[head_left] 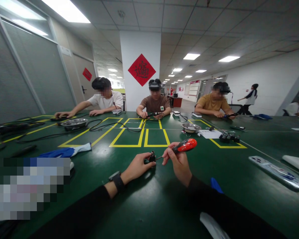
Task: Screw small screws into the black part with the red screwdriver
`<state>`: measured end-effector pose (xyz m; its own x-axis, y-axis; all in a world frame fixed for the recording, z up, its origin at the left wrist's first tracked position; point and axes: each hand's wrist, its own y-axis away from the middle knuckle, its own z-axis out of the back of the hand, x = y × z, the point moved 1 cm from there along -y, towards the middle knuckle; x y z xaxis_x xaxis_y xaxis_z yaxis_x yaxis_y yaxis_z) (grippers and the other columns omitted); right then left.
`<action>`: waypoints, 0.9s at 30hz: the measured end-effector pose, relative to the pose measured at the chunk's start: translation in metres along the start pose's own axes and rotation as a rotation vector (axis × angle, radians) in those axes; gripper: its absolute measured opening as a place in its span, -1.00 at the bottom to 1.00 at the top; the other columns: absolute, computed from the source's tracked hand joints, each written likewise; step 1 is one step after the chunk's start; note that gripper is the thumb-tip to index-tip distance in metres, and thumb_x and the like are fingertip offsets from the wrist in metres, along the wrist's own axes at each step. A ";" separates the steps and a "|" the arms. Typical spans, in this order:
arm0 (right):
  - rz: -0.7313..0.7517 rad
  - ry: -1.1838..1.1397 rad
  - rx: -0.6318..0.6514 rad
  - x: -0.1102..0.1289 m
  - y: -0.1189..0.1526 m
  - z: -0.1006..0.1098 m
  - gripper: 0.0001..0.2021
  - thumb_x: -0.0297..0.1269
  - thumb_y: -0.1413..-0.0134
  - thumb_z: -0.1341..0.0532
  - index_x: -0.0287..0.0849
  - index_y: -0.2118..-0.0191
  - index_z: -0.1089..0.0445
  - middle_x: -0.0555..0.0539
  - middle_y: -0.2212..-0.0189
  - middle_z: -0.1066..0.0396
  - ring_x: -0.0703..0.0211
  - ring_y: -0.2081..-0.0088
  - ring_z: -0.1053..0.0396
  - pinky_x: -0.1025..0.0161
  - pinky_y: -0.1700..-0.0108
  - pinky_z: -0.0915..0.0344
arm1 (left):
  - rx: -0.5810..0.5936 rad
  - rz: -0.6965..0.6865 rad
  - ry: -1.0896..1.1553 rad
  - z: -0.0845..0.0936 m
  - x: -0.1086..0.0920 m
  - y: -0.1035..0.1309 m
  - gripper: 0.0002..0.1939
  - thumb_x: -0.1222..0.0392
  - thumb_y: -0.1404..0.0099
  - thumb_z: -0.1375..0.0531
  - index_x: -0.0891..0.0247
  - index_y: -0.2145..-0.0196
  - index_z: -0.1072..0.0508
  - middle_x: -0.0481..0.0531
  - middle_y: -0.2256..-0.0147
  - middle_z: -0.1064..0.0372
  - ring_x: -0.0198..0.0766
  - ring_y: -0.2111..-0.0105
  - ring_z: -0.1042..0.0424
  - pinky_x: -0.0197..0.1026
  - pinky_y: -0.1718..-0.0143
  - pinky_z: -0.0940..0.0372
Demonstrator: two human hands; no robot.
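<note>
My left hand (139,165) pinches a small black part with a metal-looking top (152,156), holding it upright just above or on the green table (139,205). In my right hand (177,162) is a screwdriver (185,145) with a red and black handle, gripped near the front of the handle. Its thin shaft points left and its tip meets or nearly meets the side of the black part; contact is too small to tell. My left fingers partly hide the part.
Two metal bowls (192,128) (74,123) stand farther back. Several black parts (229,137) sit by a white paper (210,133) at right. A phone (276,172) lies nearer. A blue and white glove (64,151) and black cables (97,126) are left. Three people sit opposite.
</note>
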<state>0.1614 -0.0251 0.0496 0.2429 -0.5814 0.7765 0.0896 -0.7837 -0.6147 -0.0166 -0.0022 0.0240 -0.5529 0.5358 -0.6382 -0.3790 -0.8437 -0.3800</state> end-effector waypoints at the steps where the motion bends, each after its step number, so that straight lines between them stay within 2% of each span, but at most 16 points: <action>1: 0.003 -0.005 0.002 0.000 0.000 0.000 -0.87 -0.27 -0.15 -0.07 -0.12 0.19 -0.13 0.09 0.49 -0.34 0.31 0.59 -0.34 0.31 0.48 -0.30 | 0.001 0.004 0.006 0.001 -0.001 0.000 -0.72 0.07 -0.16 -0.15 0.29 0.23 -0.47 0.00 0.33 -0.43 -0.24 0.35 -0.36 -0.24 0.25 -0.22; 6: -0.018 -0.047 0.010 0.002 0.000 -0.002 -0.79 -0.30 -0.10 -0.13 -0.12 0.14 -0.13 0.00 0.34 -0.40 0.28 0.50 -0.40 0.23 0.37 -0.37 | -0.011 0.014 0.023 0.002 -0.003 0.000 -0.72 0.08 -0.15 -0.16 0.29 0.24 -0.48 -0.02 0.34 -0.44 -0.24 0.36 -0.36 -0.25 0.27 -0.22; 8: -0.044 -0.026 0.004 0.002 -0.001 -0.002 -0.81 -0.30 -0.06 -0.17 -0.13 0.21 -0.14 0.00 0.34 -0.42 0.29 0.54 -0.39 0.26 0.42 -0.35 | -0.016 0.019 0.019 0.002 -0.003 0.000 -0.72 0.07 -0.15 -0.16 0.29 0.24 -0.48 -0.02 0.35 -0.44 -0.24 0.36 -0.36 -0.25 0.27 -0.22; 12: -0.038 0.033 -0.006 0.001 -0.001 0.000 -0.77 -0.31 0.01 -0.24 -0.11 0.33 -0.10 0.09 0.48 -0.39 0.33 0.67 -0.31 0.33 0.57 -0.27 | -0.008 0.010 0.006 0.002 -0.002 0.000 -0.73 0.08 -0.16 -0.16 0.29 0.26 -0.48 -0.01 0.34 -0.44 -0.23 0.35 -0.35 -0.25 0.26 -0.21; 15: -0.037 -0.037 0.015 0.000 -0.001 0.000 -0.82 -0.29 -0.07 -0.16 -0.11 0.23 -0.12 0.08 0.46 -0.37 0.31 0.59 -0.35 0.30 0.48 -0.32 | -0.011 0.014 0.002 0.002 -0.001 0.000 -0.73 0.08 -0.16 -0.15 0.28 0.25 -0.48 0.00 0.33 -0.44 -0.23 0.34 -0.35 -0.24 0.25 -0.21; 18: -0.062 -0.078 0.039 -0.001 -0.001 -0.001 -0.77 -0.26 -0.14 -0.07 -0.12 0.07 -0.13 0.01 0.35 -0.37 0.29 0.48 -0.38 0.24 0.36 -0.35 | -0.016 0.021 -0.004 0.002 -0.002 0.000 -0.71 0.07 -0.15 -0.16 0.28 0.22 -0.47 0.00 0.32 -0.44 -0.22 0.34 -0.35 -0.24 0.24 -0.21; 20: -0.070 -0.050 0.035 -0.001 -0.002 -0.002 -0.79 -0.26 -0.12 -0.11 -0.15 0.11 -0.18 -0.02 0.32 -0.37 0.28 0.47 -0.38 0.25 0.37 -0.34 | -0.019 0.021 -0.006 0.002 -0.002 0.000 -0.70 0.06 -0.15 -0.16 0.29 0.22 -0.48 0.01 0.33 -0.44 -0.22 0.34 -0.36 -0.24 0.25 -0.22; 24: -0.065 0.008 0.019 -0.001 -0.003 -0.001 -0.82 -0.29 0.00 -0.23 -0.15 0.33 -0.17 0.05 0.46 -0.35 0.32 0.58 -0.32 0.30 0.47 -0.31 | -0.023 0.026 -0.013 0.002 -0.005 0.000 -0.71 0.07 -0.15 -0.15 0.29 0.24 -0.48 0.01 0.34 -0.44 -0.22 0.35 -0.36 -0.24 0.25 -0.22; 27: -0.035 -0.014 0.010 0.001 -0.002 0.000 -0.80 -0.29 -0.04 -0.20 -0.10 0.25 -0.14 0.11 0.51 -0.30 0.34 0.60 -0.29 0.31 0.48 -0.29 | -0.016 0.031 -0.014 0.003 -0.007 0.001 -0.72 0.08 -0.14 -0.15 0.30 0.26 -0.48 0.01 0.35 -0.44 -0.22 0.35 -0.36 -0.25 0.26 -0.23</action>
<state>0.1615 -0.0238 0.0513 0.2533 -0.5504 0.7956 0.1076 -0.8013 -0.5886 -0.0152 -0.0060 0.0299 -0.5743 0.5096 -0.6407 -0.3495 -0.8603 -0.3711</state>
